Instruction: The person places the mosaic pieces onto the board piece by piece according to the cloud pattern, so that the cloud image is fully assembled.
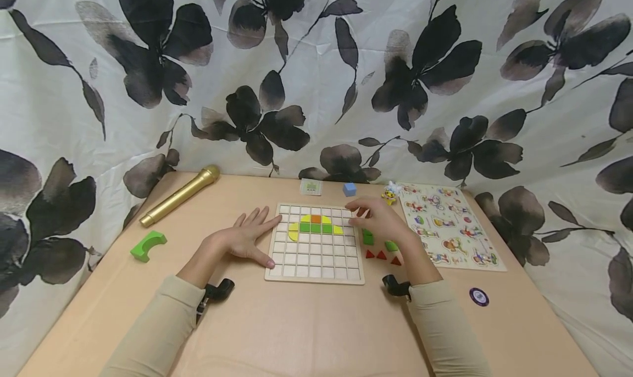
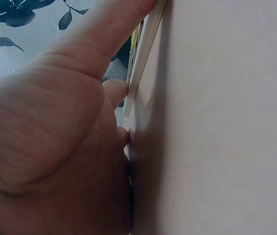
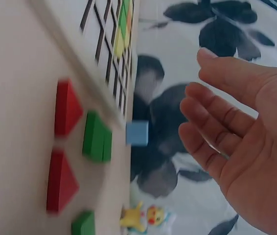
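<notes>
A wooden board with a white square grid (image 1: 309, 270) lies mid-table. Yellow pieces (image 1: 293, 236), green squares (image 1: 315, 228) and an orange square (image 1: 316, 219) sit in its upper cells. With fingers spread, my left hand (image 1: 239, 239) rests at the board's left edge; its thumb touches the side. My right hand (image 1: 379, 219) hovers over the board's right edge. Its fingers are loosely bent with nothing between them in the right wrist view. Beside the board lie green blocks (image 1: 368, 237) and red triangular blocks (image 3: 66, 108), partly below the right hand.
Behind the board are a small pattern card (image 1: 311, 187), a blue cube (image 1: 349, 189) and a yellow figurine (image 1: 389, 196). A sticker-like picture board (image 1: 447, 226) and a round chip (image 1: 479, 297) lie right. Left are a gold microphone (image 1: 180, 195) and a green arch block (image 1: 148, 246).
</notes>
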Demonstrator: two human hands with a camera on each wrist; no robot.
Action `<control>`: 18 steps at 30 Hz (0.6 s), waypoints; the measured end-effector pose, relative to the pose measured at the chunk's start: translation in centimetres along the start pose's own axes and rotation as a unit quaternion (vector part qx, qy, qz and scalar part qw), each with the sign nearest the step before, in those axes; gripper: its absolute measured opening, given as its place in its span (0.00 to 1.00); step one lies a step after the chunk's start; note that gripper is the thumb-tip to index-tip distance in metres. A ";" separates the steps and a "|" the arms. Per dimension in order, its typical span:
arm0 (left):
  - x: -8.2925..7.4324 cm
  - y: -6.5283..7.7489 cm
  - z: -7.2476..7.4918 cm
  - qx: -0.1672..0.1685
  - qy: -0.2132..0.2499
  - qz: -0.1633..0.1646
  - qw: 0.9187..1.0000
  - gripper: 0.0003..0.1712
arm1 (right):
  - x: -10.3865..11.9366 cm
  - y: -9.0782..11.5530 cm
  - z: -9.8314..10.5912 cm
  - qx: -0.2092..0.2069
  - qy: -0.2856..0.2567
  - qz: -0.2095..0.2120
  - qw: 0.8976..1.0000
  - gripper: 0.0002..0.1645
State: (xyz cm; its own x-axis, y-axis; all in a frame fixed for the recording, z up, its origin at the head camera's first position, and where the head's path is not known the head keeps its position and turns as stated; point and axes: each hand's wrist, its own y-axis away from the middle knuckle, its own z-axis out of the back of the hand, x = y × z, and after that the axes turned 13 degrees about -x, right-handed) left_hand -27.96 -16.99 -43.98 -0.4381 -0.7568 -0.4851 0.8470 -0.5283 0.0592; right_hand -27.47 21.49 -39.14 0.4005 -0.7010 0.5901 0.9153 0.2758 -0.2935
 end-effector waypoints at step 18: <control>0.0 0.2 -0.1 -0.003 0.004 0.000 1.000 0.76 | -5.6 0.4 -0.3 0.075 0.028 -0.079 0.994 0.15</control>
State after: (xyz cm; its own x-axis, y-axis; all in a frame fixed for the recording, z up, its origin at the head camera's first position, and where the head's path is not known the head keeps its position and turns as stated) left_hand -27.76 -17.06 -44.04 -0.4357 -0.7537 -0.4920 0.8486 -0.5262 0.0546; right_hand -29.31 25.36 -42.78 0.2525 -0.7782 0.5751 0.9643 0.2517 -0.0827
